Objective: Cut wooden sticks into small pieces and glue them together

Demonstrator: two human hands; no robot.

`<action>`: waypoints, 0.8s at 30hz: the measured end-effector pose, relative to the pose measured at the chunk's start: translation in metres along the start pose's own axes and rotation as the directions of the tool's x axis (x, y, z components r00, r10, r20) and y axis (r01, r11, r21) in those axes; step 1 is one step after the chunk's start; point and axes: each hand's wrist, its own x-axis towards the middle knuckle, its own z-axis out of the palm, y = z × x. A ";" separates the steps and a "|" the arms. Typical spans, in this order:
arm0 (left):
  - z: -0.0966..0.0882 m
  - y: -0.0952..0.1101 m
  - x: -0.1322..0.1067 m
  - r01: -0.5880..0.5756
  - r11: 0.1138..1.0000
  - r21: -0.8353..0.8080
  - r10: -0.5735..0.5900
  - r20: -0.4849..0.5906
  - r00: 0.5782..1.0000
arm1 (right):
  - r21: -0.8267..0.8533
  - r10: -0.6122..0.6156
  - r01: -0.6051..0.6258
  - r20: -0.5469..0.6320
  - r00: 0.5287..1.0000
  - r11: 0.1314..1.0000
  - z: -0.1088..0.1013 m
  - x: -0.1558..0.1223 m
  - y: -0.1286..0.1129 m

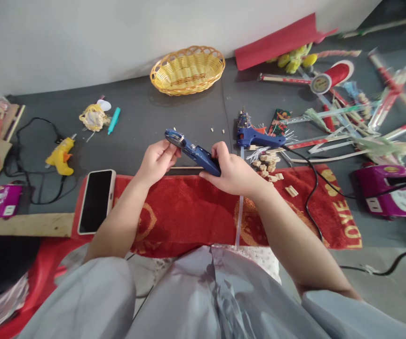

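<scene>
My right hand (233,172) is wrapped round the handle of a blue hand cutter (197,153), holding it slantwise above the red towel's far edge. At the cutter's far-left end, my left hand (158,160) has its fingers pinched together; whatever lies between them is too small to make out. Behind both hands, a thin wooden stick (187,167) runs along the towel edge. Short cut wooden pieces (268,162) lie heaped to the right of my right hand, beside a blue glue gun (259,137) with a clear glue stick in it.
A red towel (188,202) covers the table's near edge, with a phone (97,201) on its left. Farther back stands a wicker basket (188,70). A yellow glue gun (60,155), thread spool (331,76), wrapped sticks and purple power box (389,190) with black cords lie around.
</scene>
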 end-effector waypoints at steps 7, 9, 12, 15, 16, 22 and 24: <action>0.000 0.000 0.000 -0.032 0.999 0.035 0.032 -0.011 0.999 | -0.063 0.009 -0.008 0.020 1.000 0.998 0.000 -0.001 -0.002; -0.001 -0.001 0.001 -0.032 0.999 0.037 0.033 -0.015 0.999 | -0.077 0.004 -0.003 0.020 1.000 0.997 0.000 -0.001 -0.003; 0.000 -0.003 0.001 -0.029 0.999 0.037 0.030 -0.027 0.999 | -0.080 0.009 -0.007 0.025 1.000 0.997 0.000 -0.001 -0.003; 0.001 -0.002 0.001 0.002 1.000 -0.006 -0.003 -0.024 1.000 | -0.052 0.020 -0.019 0.024 1.000 0.998 0.001 0.000 -0.003; 0.001 -0.001 0.001 0.021 0.999 -0.032 -0.021 -0.016 1.000 | -0.038 0.019 -0.018 0.024 1.000 0.999 0.001 0.000 -0.002; -0.001 0.000 0.000 0.089 0.981 -0.171 -0.083 0.039 0.996 | 0.040 -0.033 0.033 0.001 0.999 0.999 0.000 0.000 0.001; -0.002 -0.001 -0.001 0.120 0.972 -0.203 -0.110 0.060 0.992 | 0.049 -0.042 0.043 -0.009 0.999 0.998 0.000 0.000 0.001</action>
